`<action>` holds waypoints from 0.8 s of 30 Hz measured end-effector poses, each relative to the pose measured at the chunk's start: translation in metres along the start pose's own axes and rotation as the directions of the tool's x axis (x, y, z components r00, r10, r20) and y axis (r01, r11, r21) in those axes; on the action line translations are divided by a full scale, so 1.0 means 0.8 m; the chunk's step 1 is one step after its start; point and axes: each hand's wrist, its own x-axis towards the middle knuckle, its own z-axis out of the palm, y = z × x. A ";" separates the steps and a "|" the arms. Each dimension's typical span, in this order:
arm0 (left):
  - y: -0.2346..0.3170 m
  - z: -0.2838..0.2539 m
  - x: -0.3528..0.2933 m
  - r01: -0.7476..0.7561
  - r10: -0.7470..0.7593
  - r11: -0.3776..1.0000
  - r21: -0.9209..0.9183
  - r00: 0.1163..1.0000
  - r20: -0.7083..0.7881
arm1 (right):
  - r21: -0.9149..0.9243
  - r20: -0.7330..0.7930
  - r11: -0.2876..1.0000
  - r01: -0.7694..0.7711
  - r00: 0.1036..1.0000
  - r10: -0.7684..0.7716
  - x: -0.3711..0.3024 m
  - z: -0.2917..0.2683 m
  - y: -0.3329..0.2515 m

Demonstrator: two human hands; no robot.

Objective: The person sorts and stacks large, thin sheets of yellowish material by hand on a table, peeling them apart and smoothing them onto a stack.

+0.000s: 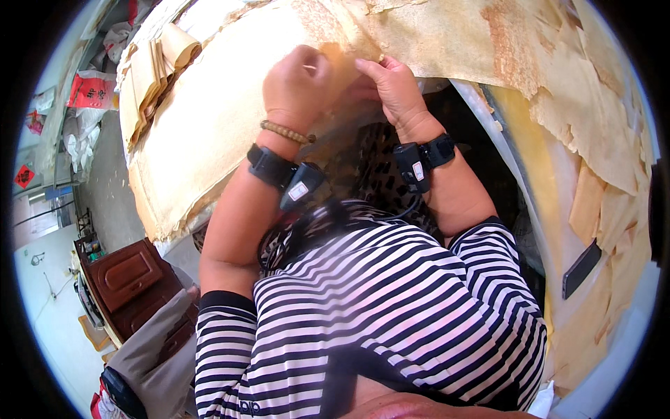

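Head view is looking down at two bare hands, which are working close together near the top. The right hand (399, 91) is pinching, with its thumb and finger pressing together on the edge of a thin brown sheet (340, 64). The left hand (296, 82) is curling up almost like a fist just beside it — the fingertips are hiding, so I cannot tell if it is holding anything. That thin sheet is sitting between the two hands, and light is making it glow.

A big tan sheet (209, 133) is spreading out on the left, under and beside the left hand. Some folded brown strips (150, 77) are lying on its far left side. More torn tan sheets (558, 91) are lying on the right, and their edges are looking rough. A flat black thing (581, 271), shaped like a phone, is resting near them.

The person is wearing a striped shirt (391, 286), a bead bracelet (283, 130) on the left wrist, and a black strap with a small box on each arm. Far left, a red bag (92, 91) and a brown wooden cabinet (132, 279) are showing.
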 end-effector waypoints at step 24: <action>-0.049 -0.039 -0.079 -0.177 0.260 0.837 0.518 0.961 -0.093 | -0.194 0.015 0.978 -0.072 0.997 0.076 -0.001 0.047 0.015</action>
